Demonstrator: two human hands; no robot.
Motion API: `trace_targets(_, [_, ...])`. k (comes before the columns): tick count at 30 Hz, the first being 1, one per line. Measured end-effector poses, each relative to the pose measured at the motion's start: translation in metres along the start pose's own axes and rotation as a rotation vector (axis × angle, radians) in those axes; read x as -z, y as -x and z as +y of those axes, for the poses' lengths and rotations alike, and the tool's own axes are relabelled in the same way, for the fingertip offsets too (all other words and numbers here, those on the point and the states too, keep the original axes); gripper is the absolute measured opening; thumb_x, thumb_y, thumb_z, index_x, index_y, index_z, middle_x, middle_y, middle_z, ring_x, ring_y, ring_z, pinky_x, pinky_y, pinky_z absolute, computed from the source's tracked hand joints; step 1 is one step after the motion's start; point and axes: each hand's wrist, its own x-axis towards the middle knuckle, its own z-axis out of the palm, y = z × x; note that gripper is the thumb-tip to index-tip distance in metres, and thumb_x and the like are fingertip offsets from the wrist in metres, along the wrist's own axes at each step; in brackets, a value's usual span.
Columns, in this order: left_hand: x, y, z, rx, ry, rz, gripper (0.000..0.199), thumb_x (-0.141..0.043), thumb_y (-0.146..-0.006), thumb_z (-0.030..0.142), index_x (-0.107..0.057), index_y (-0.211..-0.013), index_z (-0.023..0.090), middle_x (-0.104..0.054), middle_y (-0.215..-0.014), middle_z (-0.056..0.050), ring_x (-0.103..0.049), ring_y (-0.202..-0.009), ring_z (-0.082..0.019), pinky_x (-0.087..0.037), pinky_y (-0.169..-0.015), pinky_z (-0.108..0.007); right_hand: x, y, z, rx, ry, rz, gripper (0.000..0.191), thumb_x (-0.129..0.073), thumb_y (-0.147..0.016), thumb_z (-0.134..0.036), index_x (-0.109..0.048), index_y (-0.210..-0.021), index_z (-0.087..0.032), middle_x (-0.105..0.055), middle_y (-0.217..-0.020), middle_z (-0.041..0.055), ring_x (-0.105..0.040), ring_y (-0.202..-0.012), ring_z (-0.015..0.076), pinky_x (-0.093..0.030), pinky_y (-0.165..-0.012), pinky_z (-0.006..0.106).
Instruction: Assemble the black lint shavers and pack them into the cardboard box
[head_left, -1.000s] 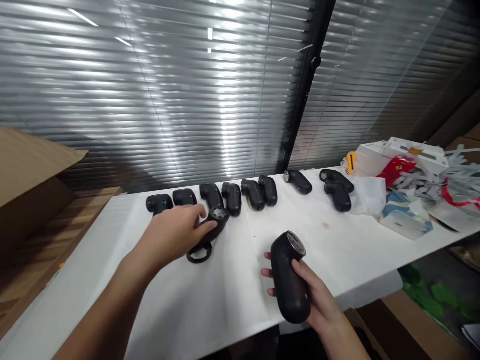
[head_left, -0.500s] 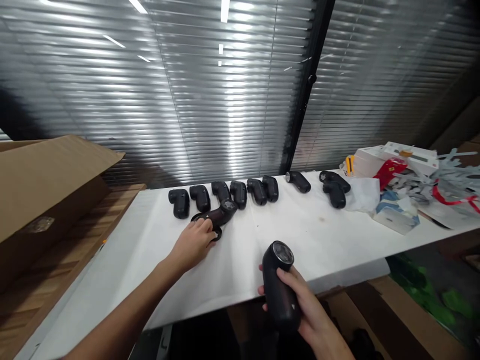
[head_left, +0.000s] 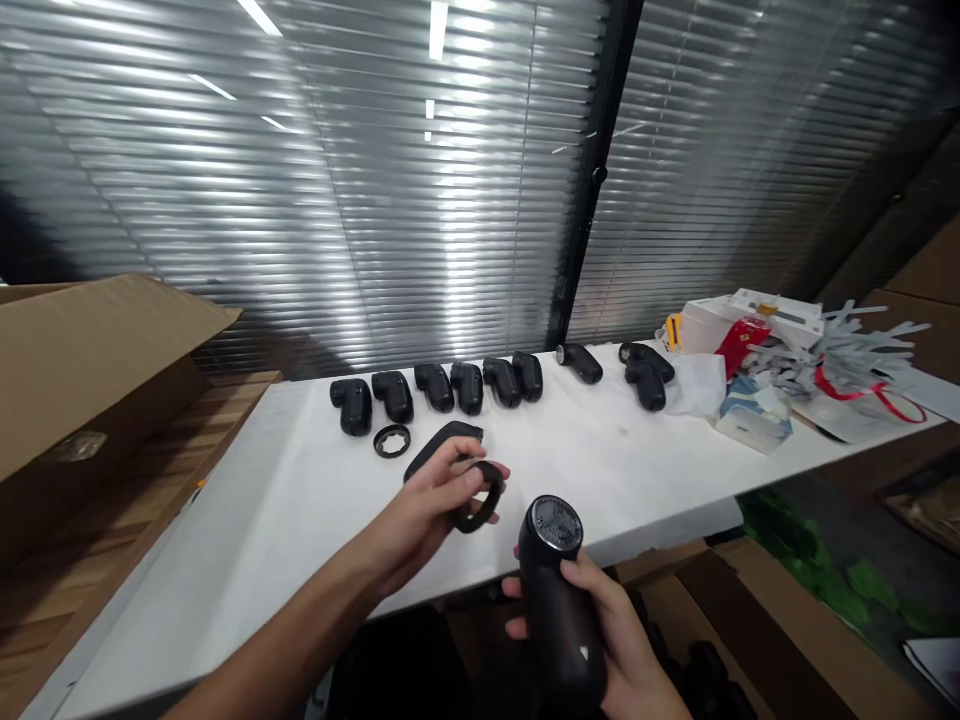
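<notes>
My right hand [head_left: 615, 630] is wrapped round a black handheld device [head_left: 559, 620] with a round, perforated metal head facing up, near the table's front edge. Just left of it, my left hand [head_left: 427, 505] pinches a black ring [head_left: 480, 500] by its rim, above the white table. Behind that hand another black device [head_left: 442, 445] lies on the table, partly hidden by the fingers. A second black ring [head_left: 391, 441] lies flat further left. Several black devices [head_left: 466, 388] stand in a row behind.
An open cardboard box [head_left: 97, 370] is at the left. More black devices [head_left: 649, 385] lie at the table's back right, beside white boxes, grey strips and a red ribbon [head_left: 862, 390]. Below the front edge, an open carton [head_left: 735, 630] holds dark items.
My left hand has moved right, off the device and rings on the table, and lifted one ring towards the device in my right hand. The view has shifted slightly.
</notes>
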Motion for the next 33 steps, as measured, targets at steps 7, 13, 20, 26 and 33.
trace_targets(7, [-0.020,-0.022,-0.008,-0.224,0.119,-0.172,0.042,-0.087,-0.071,0.041,-0.060,-0.095,0.019,-0.047,-0.133,-0.009,-0.054,-0.127,-0.033,-0.045,-0.107,-0.047,-0.014,0.007,0.003,0.083,0.114,-0.052,0.063,-0.069,-0.082,-0.042,-0.040,-0.133,-0.018,-0.075,-0.091,0.0127,-0.071,-0.063,0.0234,-0.048,-0.057,0.030])
trace_targets(13, [-0.013,-0.056,-0.025,-0.198,-0.089,-0.301,0.045,-0.092,-0.062,0.024,-0.053,-0.082,0.017,-0.060,-0.128,-0.015,-0.054,-0.125,-0.030,-0.038,-0.108,-0.046,-0.008,-0.008,-0.008,0.152,0.158,0.046,0.063,-0.062,-0.086,-0.041,-0.033,-0.138,-0.020,-0.074,-0.081,0.0111,-0.069,-0.053,0.0217,-0.046,-0.050,0.026])
trace_targets(20, [-0.004,-0.082,-0.010,-0.246,-0.608,-0.497,0.078,-0.088,-0.068,0.030,-0.052,-0.136,0.028,-0.062,-0.130,-0.008,-0.057,-0.119,-0.029,-0.045,-0.099,-0.041,-0.003,-0.016,-0.033,0.069,0.036,-0.006,0.064,-0.047,-0.094,-0.038,-0.019,-0.149,-0.024,-0.073,-0.079,0.0095,-0.070,-0.059,0.0233,-0.053,-0.053,0.029])
trace_targets(26, [-0.002,-0.100,0.013,-0.355,-0.617,-0.686,0.072,-0.068,-0.071,0.007,-0.055,-0.138,0.029,-0.062,-0.132,-0.007,-0.055,-0.126,-0.029,-0.044,-0.107,-0.044,0.000,-0.015,-0.045,-0.057,0.064,-0.010,0.072,-0.048,-0.092,-0.050,-0.015,-0.150,-0.021,-0.075,-0.082,0.0152,-0.071,-0.051,0.0248,-0.050,-0.047,0.026])
trace_targets(33, [0.003,-0.123,0.023,-0.243,-0.472,-0.884,0.071,-0.059,-0.067,-0.001,-0.061,-0.133,0.026,-0.058,-0.138,-0.006,-0.052,-0.131,-0.028,-0.045,-0.108,-0.040,-0.004,-0.013,-0.057,-0.221,-0.021,-0.013,0.061,-0.051,-0.088,-0.056,-0.058,-0.126,-0.008,-0.074,-0.081,0.0159,-0.069,-0.049,0.0231,-0.052,-0.047,0.029])
